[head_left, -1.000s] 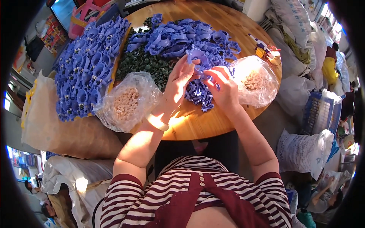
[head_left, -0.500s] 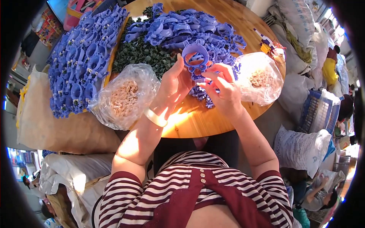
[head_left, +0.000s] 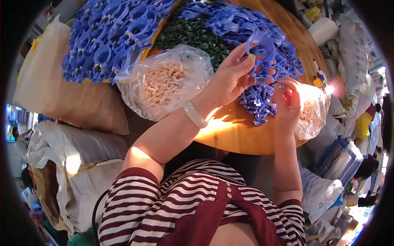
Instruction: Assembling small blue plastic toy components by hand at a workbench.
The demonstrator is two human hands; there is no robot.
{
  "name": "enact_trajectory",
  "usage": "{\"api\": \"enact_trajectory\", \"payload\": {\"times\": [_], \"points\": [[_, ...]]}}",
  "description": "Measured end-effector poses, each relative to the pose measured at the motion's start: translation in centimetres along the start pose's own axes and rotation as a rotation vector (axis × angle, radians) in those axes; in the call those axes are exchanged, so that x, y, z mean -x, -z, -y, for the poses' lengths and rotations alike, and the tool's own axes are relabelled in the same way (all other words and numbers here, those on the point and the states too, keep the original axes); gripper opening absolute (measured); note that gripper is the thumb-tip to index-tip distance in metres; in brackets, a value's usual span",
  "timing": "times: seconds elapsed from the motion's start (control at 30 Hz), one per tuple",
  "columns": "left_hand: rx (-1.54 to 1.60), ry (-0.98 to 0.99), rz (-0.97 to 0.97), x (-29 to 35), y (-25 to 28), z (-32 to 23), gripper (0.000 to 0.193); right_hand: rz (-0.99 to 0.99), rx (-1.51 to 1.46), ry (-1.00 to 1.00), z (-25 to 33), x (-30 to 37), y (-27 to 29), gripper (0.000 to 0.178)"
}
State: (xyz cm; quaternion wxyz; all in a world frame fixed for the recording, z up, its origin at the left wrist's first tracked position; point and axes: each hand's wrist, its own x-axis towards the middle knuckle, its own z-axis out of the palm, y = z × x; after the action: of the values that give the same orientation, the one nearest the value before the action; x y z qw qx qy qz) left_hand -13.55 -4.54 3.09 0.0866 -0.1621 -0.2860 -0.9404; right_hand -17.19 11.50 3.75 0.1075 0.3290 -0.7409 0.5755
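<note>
My left hand (head_left: 232, 76) is closed on a blue-purple plastic part with a ring (head_left: 269, 43) at its top, held up above the table. The fingers grip the ring's lower side. Just right of it is my right hand (head_left: 288, 102), its fingers curled in bright glare; whether something small sits between them is hidden. Below and between the hands lies a heap of small blue plastic pieces (head_left: 258, 108). By the right hand stands a clear plastic bag (head_left: 310, 117) of small tan pieces, partly covered by that hand.
Another clear bag (head_left: 164, 84) of small peach pieces lies by my left forearm. Dark green parts (head_left: 191, 33) and blue ringed parts (head_left: 242, 24) are heaped behind. Rows of blue parts (head_left: 111, 41) fill the left. The round wooden table (head_left: 242, 139) curves in front; sacks stand around.
The view has shifted, with the table contents sitting differently in it. My right hand has parted from the blue part and moved right towards the right bag; the left still holds the part.
</note>
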Motion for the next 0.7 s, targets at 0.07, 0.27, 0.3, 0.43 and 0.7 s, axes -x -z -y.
{"api": "enact_trajectory", "payload": {"times": [0.07,0.27,0.3,0.43,0.7], "points": [[0.089,-0.046,0.109,0.2,-0.5,-0.7,0.044,0.108,-0.216,-0.35,-1.3,-0.6,0.5,0.018],[0.047,0.121,0.388,2.8,-2.2,-1.0,0.064,0.787,-0.433,0.047,1.0,-3.3,-5.5,0.038],[0.097,0.139,0.441,2.8,-2.7,-0.8,0.065,0.792,-0.127,0.158,1.9,-4.2,-7.2,0.034],[0.182,0.188,0.528,3.2,-3.4,-2.3,0.07,0.829,-0.019,0.666,0.2,-5.3,-14.2,0.019],[0.062,0.158,0.348,2.2,-2.0,-0.7,0.053,0.906,0.235,0.653,-0.8,-4.6,-17.4,0.018]]}}
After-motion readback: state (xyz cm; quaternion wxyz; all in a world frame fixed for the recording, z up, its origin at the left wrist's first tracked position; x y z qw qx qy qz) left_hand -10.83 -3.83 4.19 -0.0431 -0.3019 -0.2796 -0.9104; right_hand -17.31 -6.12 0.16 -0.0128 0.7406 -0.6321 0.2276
